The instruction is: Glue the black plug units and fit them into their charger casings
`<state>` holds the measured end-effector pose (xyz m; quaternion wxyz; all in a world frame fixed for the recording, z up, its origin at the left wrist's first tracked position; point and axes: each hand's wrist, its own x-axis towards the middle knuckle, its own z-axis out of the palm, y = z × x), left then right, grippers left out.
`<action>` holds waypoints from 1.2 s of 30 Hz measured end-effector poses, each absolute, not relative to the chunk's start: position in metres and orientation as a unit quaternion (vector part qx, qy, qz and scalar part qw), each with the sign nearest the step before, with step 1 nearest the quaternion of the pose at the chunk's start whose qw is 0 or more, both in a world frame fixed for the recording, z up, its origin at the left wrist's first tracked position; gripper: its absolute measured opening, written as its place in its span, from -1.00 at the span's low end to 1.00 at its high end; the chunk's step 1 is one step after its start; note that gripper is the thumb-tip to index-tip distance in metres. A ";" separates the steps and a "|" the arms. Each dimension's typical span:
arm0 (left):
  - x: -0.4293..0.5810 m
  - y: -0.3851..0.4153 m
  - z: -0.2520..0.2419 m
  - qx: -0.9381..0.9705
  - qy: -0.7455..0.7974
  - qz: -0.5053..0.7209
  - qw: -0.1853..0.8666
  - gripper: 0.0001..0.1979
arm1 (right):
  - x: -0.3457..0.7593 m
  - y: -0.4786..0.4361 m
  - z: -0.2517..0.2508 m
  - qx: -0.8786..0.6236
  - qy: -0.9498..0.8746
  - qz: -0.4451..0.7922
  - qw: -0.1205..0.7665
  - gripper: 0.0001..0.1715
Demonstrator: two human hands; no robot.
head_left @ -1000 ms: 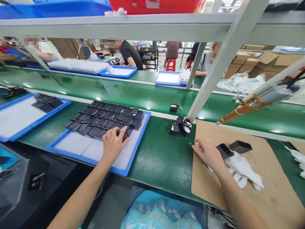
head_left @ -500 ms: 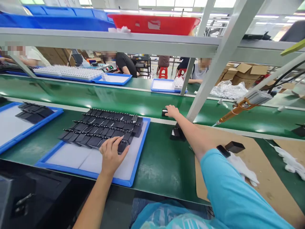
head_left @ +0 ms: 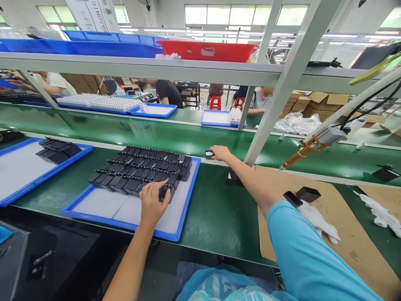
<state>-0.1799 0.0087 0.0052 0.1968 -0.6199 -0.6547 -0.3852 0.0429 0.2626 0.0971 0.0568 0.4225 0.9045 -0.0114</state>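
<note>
The left hand (head_left: 153, 201) is positioned at centre frame, thumb and fingers clamped on a black plastic rectangular block (head_left: 165, 194) at the front right corner of a grouped set of similar black blocks (head_left: 140, 169). The set stands in close rows, small pins along the rows, in a white-bottomed tray with a blue rim (head_left: 173, 236).

The right hand (head_left: 221, 153) extends to the middle of the frame, over the far edge of the green work surface (head_left: 219, 213). Its fingers touch the right end of a small black block with a white face (head_left: 209, 154), located at the near edge of the glossy green belt (head_left: 150, 136). From where I stand, I cannot tell whether these fingers are clamped.

Below the right forearm, dark parts (head_left: 232, 178) lie partly hidden near the post. At right, a brown sheet (head_left: 347, 238) carries two black hollow boxes (head_left: 308, 194) and a white cloth glove (head_left: 318, 219). An orange-and-silver tool (head_left: 296, 159) hangs tilted above its far edge.
</note>
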 end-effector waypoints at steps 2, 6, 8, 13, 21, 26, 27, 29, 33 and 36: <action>-0.178 0.007 0.009 -0.619 -0.643 -0.406 0.195 -0.79 | 0.050 0.242 0.108 0.381 0.923 -0.017 0.048 -0.58; -0.139 -0.004 0.015 -0.657 -0.596 -0.447 0.115 -0.74 | 0.081 0.177 0.104 0.262 0.961 -0.071 0.054 -0.55; -0.104 -0.012 0.010 -0.683 -0.583 -0.440 0.020 -0.60 | 0.100 0.143 0.090 0.221 0.968 -0.104 0.061 -0.54; -0.032 -0.020 -0.020 -0.683 -0.581 -0.411 -0.166 -0.37 | 0.148 0.093 0.053 0.184 0.967 -0.172 -0.030 -0.51; -0.023 -0.015 -0.027 -0.620 -0.588 -0.432 -0.288 -0.44 | 0.182 0.076 0.034 0.299 0.928 -0.185 -0.125 -0.65; -0.023 -0.018 -0.027 -0.611 -0.558 -0.405 -0.389 -0.40 | 0.175 0.076 0.019 0.242 0.922 -0.236 -0.188 -0.62; -0.023 -0.019 -0.028 -0.610 -0.552 -0.409 -0.396 -0.39 | 0.174 0.076 0.017 0.233 0.916 -0.259 -0.199 -0.59; -0.022 -0.018 -0.029 -0.607 -0.552 -0.423 -0.385 -0.36 | 0.172 0.078 0.016 0.233 0.895 -0.323 -0.200 -0.50; -0.022 -0.016 -0.027 -0.645 -0.560 -0.397 -0.335 -0.42 | 0.181 0.081 0.022 0.239 0.869 -0.404 -0.157 -0.27; -0.022 -0.015 -0.025 -0.684 -0.552 -0.367 -0.304 -0.58 | 0.205 0.090 0.034 0.301 0.834 -0.366 -0.282 -0.37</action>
